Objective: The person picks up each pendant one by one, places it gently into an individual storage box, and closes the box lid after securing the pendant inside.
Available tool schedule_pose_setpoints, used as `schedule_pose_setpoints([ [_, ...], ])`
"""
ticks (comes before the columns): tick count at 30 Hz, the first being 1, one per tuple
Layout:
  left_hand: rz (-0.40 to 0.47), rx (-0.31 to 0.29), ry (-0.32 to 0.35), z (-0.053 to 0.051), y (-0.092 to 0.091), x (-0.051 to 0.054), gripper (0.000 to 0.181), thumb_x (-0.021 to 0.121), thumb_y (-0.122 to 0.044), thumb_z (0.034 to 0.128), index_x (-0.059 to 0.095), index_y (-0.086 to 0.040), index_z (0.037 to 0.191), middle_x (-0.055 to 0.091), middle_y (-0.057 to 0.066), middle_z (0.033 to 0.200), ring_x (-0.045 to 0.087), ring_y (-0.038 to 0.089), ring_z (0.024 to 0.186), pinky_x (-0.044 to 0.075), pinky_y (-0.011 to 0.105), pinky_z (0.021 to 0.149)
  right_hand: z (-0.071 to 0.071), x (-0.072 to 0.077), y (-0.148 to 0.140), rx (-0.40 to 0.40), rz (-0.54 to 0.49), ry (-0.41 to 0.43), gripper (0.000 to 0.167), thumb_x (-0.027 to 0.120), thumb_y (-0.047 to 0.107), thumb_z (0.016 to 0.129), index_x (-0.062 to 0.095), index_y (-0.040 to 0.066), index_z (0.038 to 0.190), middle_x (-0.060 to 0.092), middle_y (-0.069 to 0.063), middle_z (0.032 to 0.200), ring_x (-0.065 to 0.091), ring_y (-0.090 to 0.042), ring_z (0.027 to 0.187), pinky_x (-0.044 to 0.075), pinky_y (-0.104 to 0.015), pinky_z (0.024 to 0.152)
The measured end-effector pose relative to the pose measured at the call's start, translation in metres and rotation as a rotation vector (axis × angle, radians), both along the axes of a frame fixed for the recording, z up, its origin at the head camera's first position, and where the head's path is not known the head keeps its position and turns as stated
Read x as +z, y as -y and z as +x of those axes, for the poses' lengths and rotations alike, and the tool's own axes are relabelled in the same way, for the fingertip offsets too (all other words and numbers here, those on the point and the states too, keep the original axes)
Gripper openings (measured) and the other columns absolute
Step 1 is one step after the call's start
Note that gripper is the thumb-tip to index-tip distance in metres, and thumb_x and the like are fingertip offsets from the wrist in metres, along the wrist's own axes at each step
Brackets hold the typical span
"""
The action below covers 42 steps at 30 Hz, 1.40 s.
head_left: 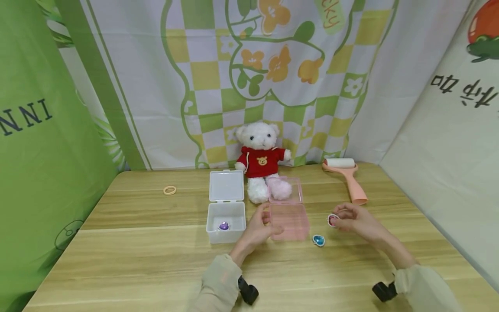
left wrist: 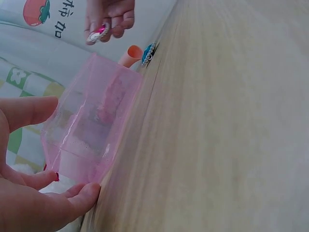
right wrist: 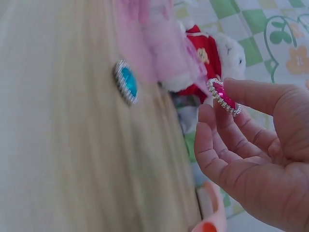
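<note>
In the head view the right hand (head_left: 358,223) pinches a red-pink heart gem with a silvery beaded edge (head_left: 332,220) above the table; the right wrist view shows the gem (right wrist: 224,96) between thumb and fingers. The left hand (head_left: 259,229) holds the left side of an open pink clear box (head_left: 290,223), thumb at its front and fingers behind. A blue gem (head_left: 318,240) lies on the table between the pink box and the right hand. Left of the left hand stands an open white clear box (head_left: 226,236) with a purple gem (head_left: 224,225) inside.
A white teddy bear in a red hoodie (head_left: 262,162) sits behind the boxes, one leg behind the pink lid. An orange-handled lint roller (head_left: 352,184) lies at the back right. Two pale rings (head_left: 170,190) lie at the back left. Patterned cloth (head_left: 273,78) hangs behind the table.
</note>
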<state>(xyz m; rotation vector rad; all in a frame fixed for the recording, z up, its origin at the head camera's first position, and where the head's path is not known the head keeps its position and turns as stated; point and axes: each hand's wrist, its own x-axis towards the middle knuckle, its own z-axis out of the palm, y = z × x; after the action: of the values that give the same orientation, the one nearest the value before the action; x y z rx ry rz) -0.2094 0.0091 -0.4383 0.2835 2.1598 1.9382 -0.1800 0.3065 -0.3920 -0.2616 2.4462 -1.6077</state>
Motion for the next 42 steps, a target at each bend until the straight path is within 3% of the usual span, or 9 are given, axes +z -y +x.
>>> schedule_pose_setpoints([
  [9,0.011,-0.001,0.001,0.001,0.0,0.0,0.079,0.078,-0.007,0.0726,0.039,-0.006,0.141,0.046,0.023,0.128,0.045,0.036,0.115,0.038,0.049,0.096,-0.014,0.017,0.031,0.06,-0.027,-0.011,0.037,0.064,0.014,0.092,0.049,-0.01,0.116,0.064,-0.012,0.097,0.064,-0.023,0.09,0.053,-0.038,0.081],
  [22,0.01,0.006,-0.01,-0.002,-0.001,-0.001,0.08,0.077,-0.003,0.0711,0.038,-0.004,0.141,0.047,0.024,0.126,0.047,0.036,0.114,0.04,0.047,0.094,-0.034,0.026,0.069,0.101,-0.067,-0.009,0.032,0.064,0.01,0.091,0.05,-0.009,0.113,0.065,-0.01,0.094,0.064,-0.02,0.088,0.052,-0.044,0.083],
  [30,0.015,-0.008,-0.007,-0.002,-0.001,-0.001,0.08,0.076,-0.001,0.0721,0.037,-0.005,0.142,0.046,0.025,0.129,0.047,0.037,0.116,0.04,0.048,0.096,-0.049,0.018,0.093,0.156,-0.096,-0.008,0.027,0.065,0.005,0.09,0.052,-0.01,0.108,0.065,-0.01,0.093,0.065,-0.025,0.089,0.052,-0.049,0.083],
  [34,0.013,-0.009,-0.018,-0.002,0.0,0.0,0.078,0.074,0.002,0.0726,0.038,-0.004,0.142,0.049,0.025,0.128,0.049,0.037,0.116,0.041,0.048,0.096,-0.053,0.013,0.106,0.192,-0.075,-0.037,0.025,0.066,0.005,0.088,0.055,-0.009,0.105,0.065,-0.01,0.092,0.062,-0.016,0.087,0.053,-0.044,0.08],
  [39,0.023,-0.01,-0.024,-0.002,0.0,0.0,0.075,0.075,0.0,0.0729,0.041,-0.006,0.139,0.053,0.021,0.124,0.051,0.036,0.114,0.044,0.043,0.092,-0.058,0.006,0.118,0.229,-0.006,-0.081,0.02,0.066,0.002,0.087,0.058,-0.008,0.103,0.066,-0.011,0.092,0.061,-0.016,0.086,0.052,-0.031,0.075],
  [42,0.026,-0.006,-0.019,-0.002,0.0,-0.001,0.074,0.076,-0.002,0.0727,0.042,-0.007,0.139,0.053,0.018,0.121,0.051,0.034,0.112,0.044,0.04,0.09,-0.059,0.004,0.123,0.251,0.031,-0.09,0.017,0.065,-0.001,0.087,0.059,-0.008,0.101,0.065,-0.011,0.09,0.061,-0.018,0.085,0.052,-0.03,0.075],
])
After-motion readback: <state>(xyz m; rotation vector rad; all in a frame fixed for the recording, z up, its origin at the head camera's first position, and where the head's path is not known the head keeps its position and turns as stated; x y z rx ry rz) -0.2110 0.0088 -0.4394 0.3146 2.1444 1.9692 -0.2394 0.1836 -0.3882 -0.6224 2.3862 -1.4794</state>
